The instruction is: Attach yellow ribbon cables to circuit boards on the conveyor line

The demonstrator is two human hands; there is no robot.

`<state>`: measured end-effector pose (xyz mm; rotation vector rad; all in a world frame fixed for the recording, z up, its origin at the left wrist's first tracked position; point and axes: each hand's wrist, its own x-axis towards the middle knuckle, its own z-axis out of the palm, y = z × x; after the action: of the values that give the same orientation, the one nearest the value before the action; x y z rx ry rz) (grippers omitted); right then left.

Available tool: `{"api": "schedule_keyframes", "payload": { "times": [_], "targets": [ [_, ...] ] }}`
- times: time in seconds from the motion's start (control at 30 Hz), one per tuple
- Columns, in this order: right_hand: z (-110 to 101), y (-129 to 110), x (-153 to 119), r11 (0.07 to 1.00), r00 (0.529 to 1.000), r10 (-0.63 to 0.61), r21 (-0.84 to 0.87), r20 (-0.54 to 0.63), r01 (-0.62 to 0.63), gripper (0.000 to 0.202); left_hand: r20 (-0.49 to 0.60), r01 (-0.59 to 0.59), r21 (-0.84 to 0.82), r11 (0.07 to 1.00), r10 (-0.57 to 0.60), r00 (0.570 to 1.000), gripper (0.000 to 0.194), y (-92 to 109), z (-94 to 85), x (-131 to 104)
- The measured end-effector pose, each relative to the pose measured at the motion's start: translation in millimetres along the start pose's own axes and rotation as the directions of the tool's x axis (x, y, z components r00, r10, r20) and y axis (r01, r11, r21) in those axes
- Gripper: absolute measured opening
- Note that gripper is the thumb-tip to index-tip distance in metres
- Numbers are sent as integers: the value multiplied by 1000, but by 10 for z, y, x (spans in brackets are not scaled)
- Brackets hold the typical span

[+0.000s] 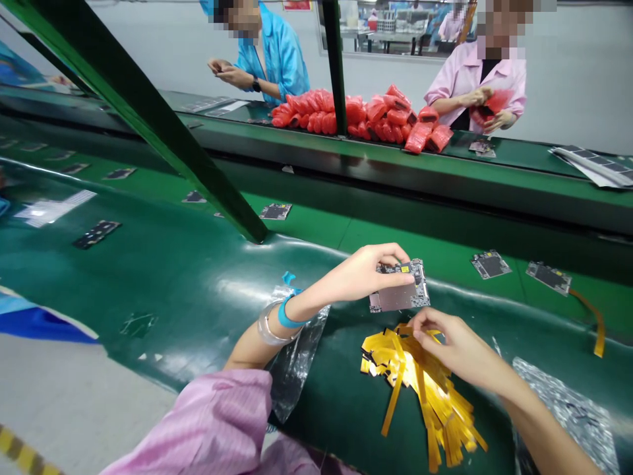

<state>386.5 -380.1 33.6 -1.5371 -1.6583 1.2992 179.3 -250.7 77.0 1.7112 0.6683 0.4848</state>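
My left hand (368, 274) grips a circuit board (395, 298) by its upper left part, thumb across the face and fingers behind. The board is tilted, with a small yellow square near its top edge. Just below it lies a heap of yellow flat flex cables (438, 402) on the green mat. At the top of that heap, my right hand (445, 336) pinches the end of one cable between thumb and fingertips. A blue wrist strap (285, 313) and a clear bangle (270, 326) circle my left wrist.
Beyond the mat, a green conveyor carries several boards, one (548, 277) with a yellow cable attached. Clear plastic bags (568, 409) flank the heap. A slanted green post (163, 132) crosses the left. Two co-workers sit opposite, behind red wrapped packets (390, 115).
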Motion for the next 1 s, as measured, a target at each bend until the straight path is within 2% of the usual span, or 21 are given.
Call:
{"api": "schedule_keyframes", "payload": {
  "times": [0.07,0.13,0.23,0.3,0.4,0.5,0.6,0.7,0.77,0.83,0.9,1.0],
  "targets": [
    [-67,-41,-36,994,998,-6,104,-66,13,24,-5,49,-64,997,-49,999,28,32,48,-35],
    [-108,-101,-81,979,980,-8,197,-201,48,25,-8,101,-128,987,-103,995,30,67,119,-79],
    [-98,-219,-166,967,898,4,230,-440,108,28,33,122,-203,972,-117,993,30,113,245,-153],
    [-58,-282,-220,979,846,29,184,-532,82,26,70,116,-200,973,-104,992,28,135,323,-207],
    [-1,-306,-274,994,809,62,108,-584,2,23,95,124,-155,980,-110,989,28,159,411,-292],
    [34,-246,-292,1000,788,28,17,-615,-22,20,83,113,-154,982,-101,991,30,171,476,-358],
    [72,-166,-311,992,782,-93,-123,-617,21,13,52,93,-164,982,-85,995,28,160,513,-364],
    [84,-144,-367,965,757,-228,-245,-612,93,5,59,106,-283,953,-93,994,27,131,499,-297],
    [49,-177,-425,971,779,-233,-176,-583,159,20,96,156,-385,910,-129,987,31,120,462,-235],
    [-12,-233,-484,977,838,-180,1,-516,211,28,119,198,-407,892,-163,979,38,125,419,-184],
    [-69,-290,-522,975,877,-114,116,-468,188,15,120,193,-355,915,-160,980,39,137,386,-158],
    [-95,-346,-531,994,898,-43,69,-438,81,28,142,152,-260,954,-118,983,30,144,368,-164]
  ]
}}
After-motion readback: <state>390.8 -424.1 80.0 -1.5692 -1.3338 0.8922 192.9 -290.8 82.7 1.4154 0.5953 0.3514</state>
